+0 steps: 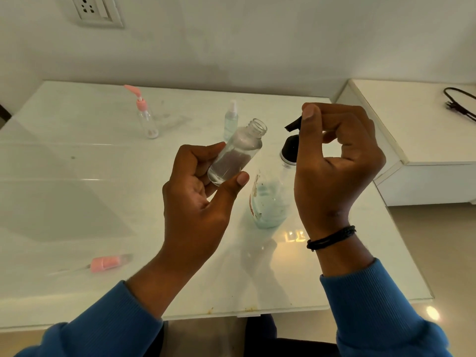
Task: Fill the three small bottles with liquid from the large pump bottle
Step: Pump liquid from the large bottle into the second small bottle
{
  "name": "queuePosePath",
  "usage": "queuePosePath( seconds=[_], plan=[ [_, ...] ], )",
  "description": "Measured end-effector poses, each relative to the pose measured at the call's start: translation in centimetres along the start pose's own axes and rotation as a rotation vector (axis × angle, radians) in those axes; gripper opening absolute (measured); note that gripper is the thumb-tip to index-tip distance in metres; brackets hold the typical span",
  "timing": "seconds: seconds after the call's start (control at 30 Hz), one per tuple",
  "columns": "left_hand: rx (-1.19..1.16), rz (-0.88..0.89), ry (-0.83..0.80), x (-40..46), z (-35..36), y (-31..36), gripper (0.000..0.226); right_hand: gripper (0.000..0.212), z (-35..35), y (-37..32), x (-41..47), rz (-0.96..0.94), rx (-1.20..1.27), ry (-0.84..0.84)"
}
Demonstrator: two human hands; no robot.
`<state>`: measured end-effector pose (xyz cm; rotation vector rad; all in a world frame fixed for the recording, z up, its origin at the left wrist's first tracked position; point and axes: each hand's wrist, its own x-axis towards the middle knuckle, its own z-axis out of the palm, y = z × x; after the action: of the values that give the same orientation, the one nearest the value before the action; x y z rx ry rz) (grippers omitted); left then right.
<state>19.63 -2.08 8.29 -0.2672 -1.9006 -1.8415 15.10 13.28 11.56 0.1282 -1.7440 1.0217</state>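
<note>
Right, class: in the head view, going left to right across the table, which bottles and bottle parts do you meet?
Loose pink pump cap → pink-pump bottle → spray bottle with bluish liquid → open clear bottle, gripped by the left hand → large pump bottle, the right hand at its black pump.

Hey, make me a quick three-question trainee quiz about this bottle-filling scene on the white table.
1. True or false: the uncapped clear small bottle held in the left hand is tilted with its open mouth toward the black pump head.
2. Which capped bottle already shows pale blue liquid?
A. the small clear bottle with the pink pump
B. the small clear bottle with the white spray top
3. Fill in: the loose pink cap lies on the ____.

Key: 1 true; 2 B; 3 white table.
</note>
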Motion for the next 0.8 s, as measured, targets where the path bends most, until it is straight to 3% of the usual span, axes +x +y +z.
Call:
queuePosePath(
  seconds=[0.33, 0.8],
  plan=[
    [-0.026, -0.063, -0.016, 0.4, -0.1, 0.1, 0.053, 0.016, -0.2, 0.0, 0.0, -0.025, -0.006, -0.012],
    [0.046, -0.065, 0.041, 1.7, -1.4, 0.2, 0.035, 0.014, -0.4, -0.8, -0.2, -0.022, -0.058, -0.025]
  ],
)
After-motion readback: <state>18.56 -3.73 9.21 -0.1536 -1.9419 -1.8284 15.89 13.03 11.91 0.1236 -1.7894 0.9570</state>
